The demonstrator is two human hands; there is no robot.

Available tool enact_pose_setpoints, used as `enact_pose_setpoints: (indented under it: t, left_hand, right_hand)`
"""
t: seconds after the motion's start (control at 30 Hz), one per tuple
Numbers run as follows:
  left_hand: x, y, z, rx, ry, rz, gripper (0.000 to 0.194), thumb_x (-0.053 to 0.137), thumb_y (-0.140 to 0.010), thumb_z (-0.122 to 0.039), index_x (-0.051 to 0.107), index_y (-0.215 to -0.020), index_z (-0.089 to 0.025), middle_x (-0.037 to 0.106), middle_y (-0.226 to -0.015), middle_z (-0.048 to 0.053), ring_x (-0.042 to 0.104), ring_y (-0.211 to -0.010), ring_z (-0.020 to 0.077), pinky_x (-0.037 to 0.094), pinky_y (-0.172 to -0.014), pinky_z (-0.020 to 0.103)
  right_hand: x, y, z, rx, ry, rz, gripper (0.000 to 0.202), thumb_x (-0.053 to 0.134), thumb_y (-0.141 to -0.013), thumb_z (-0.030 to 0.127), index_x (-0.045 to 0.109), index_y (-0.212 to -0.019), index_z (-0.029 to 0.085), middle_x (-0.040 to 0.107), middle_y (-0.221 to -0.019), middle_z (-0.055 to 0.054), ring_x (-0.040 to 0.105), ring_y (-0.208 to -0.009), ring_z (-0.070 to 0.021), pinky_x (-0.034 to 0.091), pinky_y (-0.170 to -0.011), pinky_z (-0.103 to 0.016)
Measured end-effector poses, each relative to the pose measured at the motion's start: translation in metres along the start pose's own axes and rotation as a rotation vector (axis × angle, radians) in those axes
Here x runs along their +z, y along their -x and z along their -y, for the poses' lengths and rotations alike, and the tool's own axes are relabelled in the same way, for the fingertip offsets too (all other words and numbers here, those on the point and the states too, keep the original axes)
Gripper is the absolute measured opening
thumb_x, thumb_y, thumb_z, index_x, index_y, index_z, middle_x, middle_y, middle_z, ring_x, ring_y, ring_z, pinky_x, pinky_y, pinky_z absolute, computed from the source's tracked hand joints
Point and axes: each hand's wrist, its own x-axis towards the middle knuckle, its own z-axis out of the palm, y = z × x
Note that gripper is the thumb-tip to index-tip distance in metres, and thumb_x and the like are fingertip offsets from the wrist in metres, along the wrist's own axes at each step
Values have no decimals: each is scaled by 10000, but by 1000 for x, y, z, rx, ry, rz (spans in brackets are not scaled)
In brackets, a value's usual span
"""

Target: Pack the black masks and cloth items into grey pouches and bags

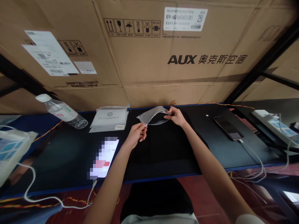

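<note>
A translucent frosted bag [151, 115] is held above the black table, its mouth spread apart toward me. My left hand [137, 134] pinches the bag's near left corner between thumb and fingers. At the bag's right end, my right hand [175, 116] grips the edge with thumb and fingertips. Dark surface shows through the opening; whether anything lies inside cannot be made out. Left of the bag, a flat white package [108, 117] in clear wrapping rests on the table.
A water bottle [64, 112] lies tilted at the left. A lit phone [106, 158] is beside my left forearm, a dark phone [228, 128] at the right, both cabled. Power strips [277, 124] sit on the right. A large cardboard box [144, 68] stands behind the table [163, 155].
</note>
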Motion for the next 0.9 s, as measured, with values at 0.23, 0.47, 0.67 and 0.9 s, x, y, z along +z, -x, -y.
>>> enact_pose_setpoints:
  t: [0.23,0.47,0.67,0.9]
  left_hand:
    - [2,-1,4,20,-64,-16,405,709,-866,-535,527,-753,-192,377,-560,-86,455,-375,76,217,-313,174]
    - [3,-1,4,24,-92,25,459,697,-872,-554,453,-708,-201,397,-603,-77,434,-373,51,199,-305,160]
    - [2,-2,6,55,-83,42,442,707,-861,-544,462,-726,-201,400,-609,-76,439,-387,54,211,-308,155]
    - [1,-3,6,43,-115,70,382,689,-875,-487,482,-731,-200,364,-602,-81,436,-388,60,202,-312,163]
  right_hand:
    - [-6,10,15,-39,244,-38,316,764,-723,429,605,-892,215,631,-789,-11,574,-715,-195,482,-717,-360]
    - [30,45,80,-588,673,-39,507,633,-793,147,610,-1298,189,611,-1387,-148,527,-1305,-335,429,-1094,-522]
    - [74,50,71,-842,750,213,258,507,-1036,175,695,-1209,218,738,-1214,-81,642,-1164,-234,410,-1128,-477]
    - [68,47,62,-875,823,202,229,519,-1051,159,741,-1041,218,772,-1159,-53,680,-997,-201,469,-1002,-411]
